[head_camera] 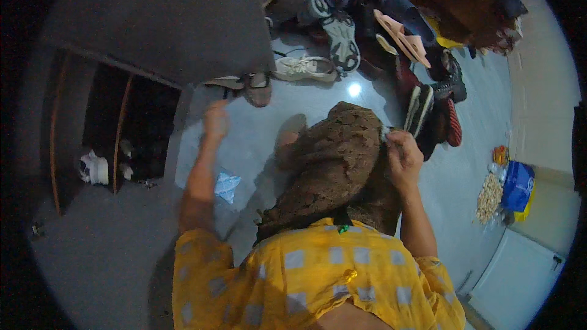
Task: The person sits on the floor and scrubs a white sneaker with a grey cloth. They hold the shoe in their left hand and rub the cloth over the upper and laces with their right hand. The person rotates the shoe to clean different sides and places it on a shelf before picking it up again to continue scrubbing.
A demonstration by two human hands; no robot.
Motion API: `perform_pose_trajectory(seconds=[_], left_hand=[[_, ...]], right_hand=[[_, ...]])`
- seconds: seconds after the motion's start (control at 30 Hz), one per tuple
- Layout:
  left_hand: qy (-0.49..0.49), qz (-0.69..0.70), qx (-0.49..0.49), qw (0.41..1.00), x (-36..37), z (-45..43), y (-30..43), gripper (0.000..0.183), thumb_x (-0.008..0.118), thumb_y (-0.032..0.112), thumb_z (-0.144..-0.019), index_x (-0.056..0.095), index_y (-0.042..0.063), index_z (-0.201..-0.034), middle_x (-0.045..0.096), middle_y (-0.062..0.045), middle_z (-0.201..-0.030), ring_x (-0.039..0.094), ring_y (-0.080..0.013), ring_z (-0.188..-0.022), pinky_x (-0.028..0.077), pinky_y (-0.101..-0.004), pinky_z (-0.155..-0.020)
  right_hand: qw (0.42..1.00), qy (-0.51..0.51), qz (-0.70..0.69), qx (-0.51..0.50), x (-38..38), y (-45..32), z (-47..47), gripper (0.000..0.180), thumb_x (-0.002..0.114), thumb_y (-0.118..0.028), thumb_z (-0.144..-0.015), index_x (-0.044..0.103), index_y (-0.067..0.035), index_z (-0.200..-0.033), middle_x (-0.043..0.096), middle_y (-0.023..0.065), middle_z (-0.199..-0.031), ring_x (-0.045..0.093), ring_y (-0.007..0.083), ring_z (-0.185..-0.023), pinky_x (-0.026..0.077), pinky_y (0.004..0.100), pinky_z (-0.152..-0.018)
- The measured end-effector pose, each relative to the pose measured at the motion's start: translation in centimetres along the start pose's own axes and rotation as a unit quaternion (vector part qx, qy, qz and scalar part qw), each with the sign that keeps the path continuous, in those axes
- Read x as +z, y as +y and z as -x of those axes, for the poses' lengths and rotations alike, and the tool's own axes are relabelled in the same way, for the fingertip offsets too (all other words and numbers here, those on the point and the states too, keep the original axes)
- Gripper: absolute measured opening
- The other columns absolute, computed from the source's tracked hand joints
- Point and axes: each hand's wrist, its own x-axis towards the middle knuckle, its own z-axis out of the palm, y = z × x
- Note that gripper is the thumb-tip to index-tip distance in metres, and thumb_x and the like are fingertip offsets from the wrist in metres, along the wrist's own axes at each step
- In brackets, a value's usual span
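My left hand (215, 120) is blurred and reaches forward on the left, with its fingers drawn in. A small dark piece (225, 94) shows just beyond its fingertips; whether the hand grips it is unclear. Close ahead of it lie a flat pale shoe (227, 82) and a brown-grey shoe (258, 90). My right hand (406, 158) is beside my knee, fingertips pinched on a small whitish scrap (385, 132), perhaps tissue or cloth. Brown textured trousers (339, 146) cover my bent legs between the hands.
A heap of footwear lies ahead, including a white sneaker (302, 68), an upturned sneaker (341, 43) and pink sandals (403, 39). A dark cabinet (160, 18) with open compartments stands left. A blue-white packet (227, 187) lies on the floor. Right are a blue bag (518, 185) and a white panel (511, 268).
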Motion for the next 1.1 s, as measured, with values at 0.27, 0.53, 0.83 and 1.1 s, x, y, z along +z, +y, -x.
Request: perform_pose_trajectory(seconds=[0.27, 0.53, 0.83, 1.1], left_hand=[[-0.33, 0.136, 0.065, 0.932, 15.4, -6.6, 24.9, 0.052, 0.062, 0.015, -0.08, 0.052, 0.001, -0.128, 0.05, -0.023, -0.133, 0.049, -0.0401, -0.121, 0.041, -0.0435, -0.101], [-0.339, 0.081, -0.02, 0.937, 25.1, -14.1, 25.6, 0.081, 0.067, 0.022, -0.078, 0.027, -0.003, -0.144, 0.037, -0.027, -0.143, 0.04, -0.0396, -0.131, 0.036, -0.0429, -0.106], [-0.329, 0.033, 0.017, 0.944, 27.1, -13.6, 24.5, 0.047, 0.066, 0.024, -0.075, 0.059, 0.0, -0.115, 0.057, -0.026, -0.117, 0.057, -0.0421, -0.106, 0.047, -0.0449, -0.092], [-0.485, 0.053, -0.094, 0.868, 23.1, -8.0, 19.6, 0.024, 0.062, 0.016, -0.075, 0.062, 0.0, -0.093, 0.063, -0.019, -0.078, 0.062, -0.0351, -0.074, 0.05, -0.0431, -0.067]], right_hand=[[1.0, 0.007, 0.002, -0.006, -1.4, 0.6, 1.0, 0.024, 0.061, 0.007, -0.072, 0.061, -0.002, -0.094, 0.064, 0.0147, -0.093, 0.063, 0.032, -0.087, 0.051, 0.0353, -0.073], [1.0, -0.017, -0.018, 0.008, -2.7, 1.3, 1.1, 0.031, 0.063, 0.005, -0.066, 0.062, -0.007, -0.095, 0.065, 0.0112, -0.095, 0.064, 0.03, -0.083, 0.052, 0.036, -0.069], [0.999, -0.015, -0.034, 0.011, -3.2, 2.8, 0.5, 0.029, 0.063, 0.001, -0.066, 0.062, -0.008, -0.094, 0.065, 0.0123, -0.095, 0.063, 0.0298, -0.075, 0.051, 0.0363, -0.063], [0.998, -0.016, -0.062, 0.008, -3.1, 3.1, -0.6, 0.026, 0.063, 0.001, -0.066, 0.062, -0.005, -0.091, 0.065, 0.0137, -0.095, 0.063, 0.0307, -0.074, 0.051, 0.0368, -0.063]])
